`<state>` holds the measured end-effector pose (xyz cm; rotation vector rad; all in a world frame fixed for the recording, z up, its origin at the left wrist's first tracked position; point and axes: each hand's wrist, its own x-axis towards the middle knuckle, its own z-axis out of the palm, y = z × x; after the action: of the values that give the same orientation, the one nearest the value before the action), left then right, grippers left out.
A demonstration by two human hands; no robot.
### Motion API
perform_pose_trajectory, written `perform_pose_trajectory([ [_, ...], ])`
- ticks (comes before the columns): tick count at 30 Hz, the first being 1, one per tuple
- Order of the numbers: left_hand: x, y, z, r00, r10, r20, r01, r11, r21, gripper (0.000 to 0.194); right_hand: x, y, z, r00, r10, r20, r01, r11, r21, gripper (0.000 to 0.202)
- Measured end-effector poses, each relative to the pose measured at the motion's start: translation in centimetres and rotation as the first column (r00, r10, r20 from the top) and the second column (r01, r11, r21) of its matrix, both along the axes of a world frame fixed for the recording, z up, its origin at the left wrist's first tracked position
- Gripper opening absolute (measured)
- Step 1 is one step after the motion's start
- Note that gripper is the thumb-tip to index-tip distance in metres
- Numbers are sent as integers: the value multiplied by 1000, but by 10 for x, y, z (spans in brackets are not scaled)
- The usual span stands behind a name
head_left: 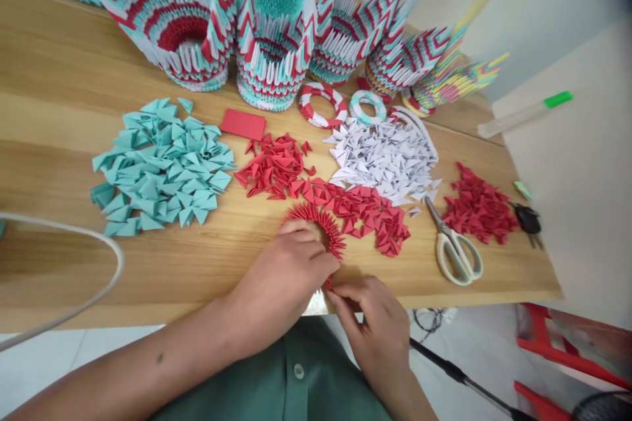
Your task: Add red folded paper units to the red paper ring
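A spiky ring of folded red paper pieces (336,237) stands near the table's front edge. My left hand (289,270) is wrapped over its left and near side, hiding much of it. At the ring's near right end, the thumb and forefinger of my right hand (372,316) pinch a small red paper piece (328,283), mostly covered by the fingertips. Just beyond the ring lie loose red paper triangles (365,210), with another red heap (276,164) behind them. White triangles (385,154) are piled at the back right, and turquoise ones (165,168) at the left.
Several folded-paper baskets (274,69) line the back. Two paper rings (323,105) and a flat red rectangle (243,123) lie before them. Scissors (457,250), a far red pile (478,207) and keys (528,220) are at right. A white cable (111,243) arcs at left.
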<state>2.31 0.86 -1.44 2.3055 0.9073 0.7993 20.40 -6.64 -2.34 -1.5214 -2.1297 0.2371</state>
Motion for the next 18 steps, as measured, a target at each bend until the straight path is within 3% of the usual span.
perform_pose_trajectory([
  [3,-1,1,1,1000,-15,-5,15,1000,25,34,5,1,2,998,44,-38,-47,996,-78,5],
  [7,-2,2,2,1000,-8,30,7,999,48,36,10,3,2,995,71,-72,-75,995,-67,2],
  [18,-3,-2,-5,998,-8,56,6,999,40,24,5,8,-3,993,-10,-117,5,999,-41,17],
])
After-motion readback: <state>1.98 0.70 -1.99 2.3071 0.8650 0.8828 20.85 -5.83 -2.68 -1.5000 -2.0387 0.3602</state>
